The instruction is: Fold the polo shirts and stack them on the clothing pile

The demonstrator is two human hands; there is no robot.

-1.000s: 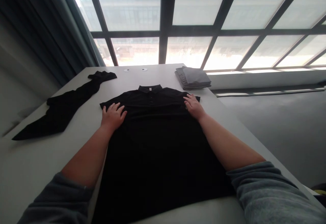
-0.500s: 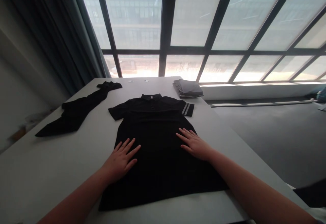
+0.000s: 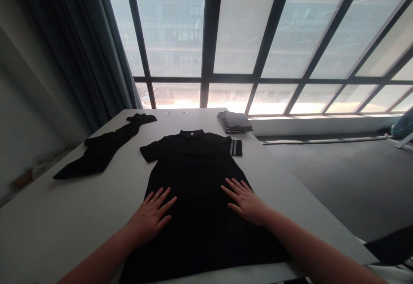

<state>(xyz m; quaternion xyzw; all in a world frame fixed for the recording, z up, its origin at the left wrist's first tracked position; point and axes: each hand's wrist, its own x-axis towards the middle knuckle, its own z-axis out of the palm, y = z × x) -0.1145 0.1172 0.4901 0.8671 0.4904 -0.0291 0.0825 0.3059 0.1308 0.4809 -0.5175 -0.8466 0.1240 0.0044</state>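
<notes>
A black polo shirt point(image 3: 196, 168) lies spread face up on the white table point(image 3: 64, 215), collar toward the window; its right sleeve carries two white stripes. My left hand point(image 3: 151, 217) rests flat on the shirt's lower left part, fingers spread. My right hand point(image 3: 247, 202) lies flat on the lower right part, fingers stretched out. Neither hand holds anything.
Another black garment point(image 3: 103, 148) lies crumpled along the table's left side. A folded grey and striped pile point(image 3: 235, 121) sits at the far right corner. Two small round discs point(image 3: 176, 113) lie near the far edge. A large window and dark curtain stand behind.
Both hands have slid from the shirt's shoulders down toward me to its lower body, uncovering the striped sleeve. The view has tilted upward.
</notes>
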